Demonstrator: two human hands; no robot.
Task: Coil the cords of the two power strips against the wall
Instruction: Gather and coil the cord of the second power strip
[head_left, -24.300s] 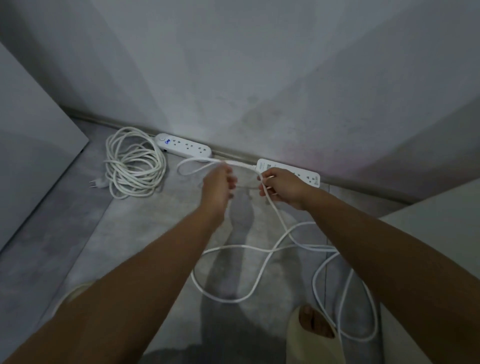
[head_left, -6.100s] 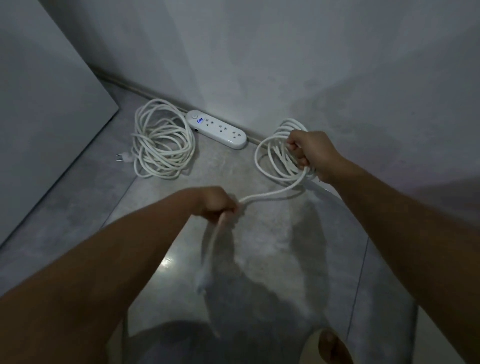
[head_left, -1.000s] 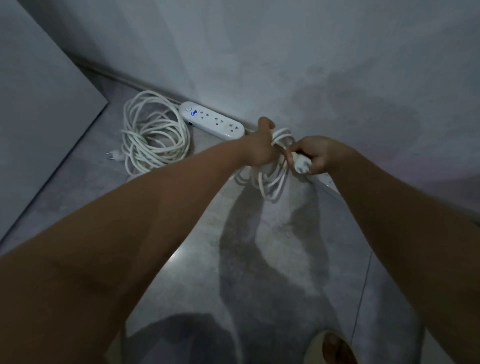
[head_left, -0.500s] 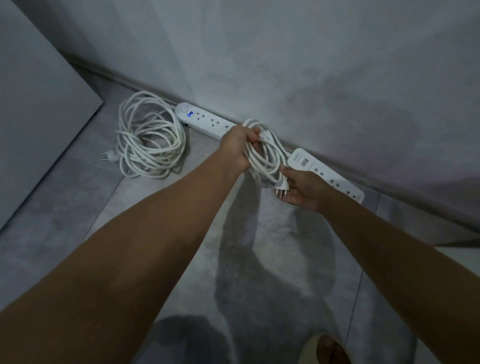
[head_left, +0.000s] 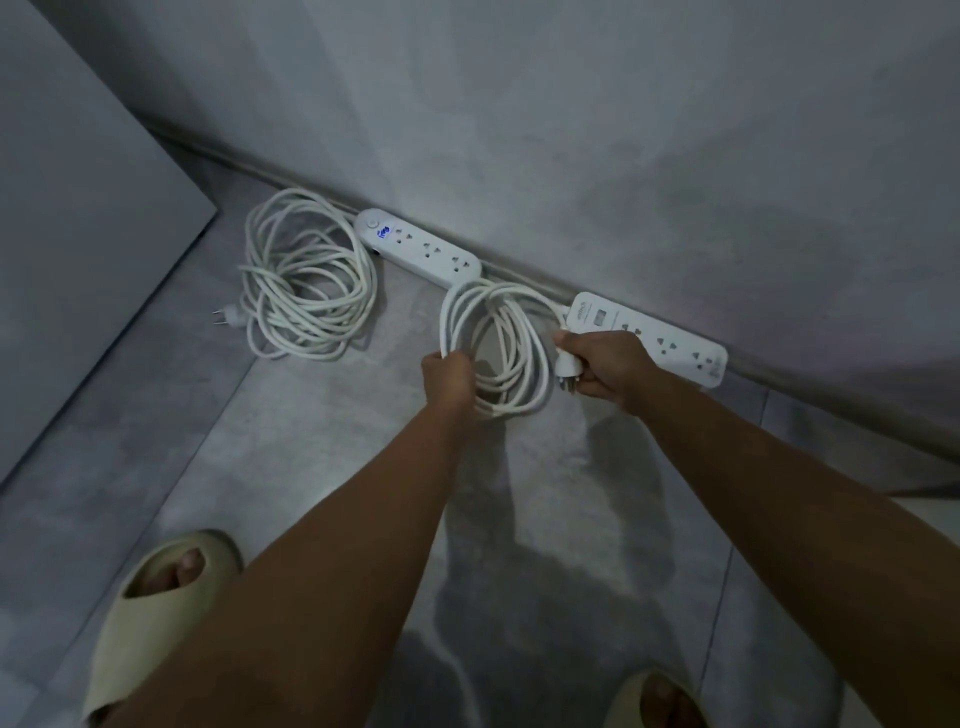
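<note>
Two white power strips lie along the foot of the wall. The left strip (head_left: 420, 250) has a blue lit mark, and its cord (head_left: 306, 275) lies coiled on the floor to its left, plug (head_left: 228, 317) out. The right strip (head_left: 649, 338) has its cord (head_left: 498, 343) gathered in a coil low over the floor in front of it. My left hand (head_left: 449, 379) grips the coil's near left side. My right hand (head_left: 605, 366) is closed on that cord's plug (head_left: 565, 370) at the coil's right edge.
A grey panel (head_left: 78, 218) leans at the left over the floor's edge. My feet in beige slippers stand at the bottom left (head_left: 150, 613) and bottom right (head_left: 654, 701). Grey tiled floor (head_left: 322, 441) spreads between the slippers and the wall.
The coil has come down from hand height toward the floor and opened into a wider loop. My left hand shifted from the coil's top to its near left side; my right hand keeps the plug.
</note>
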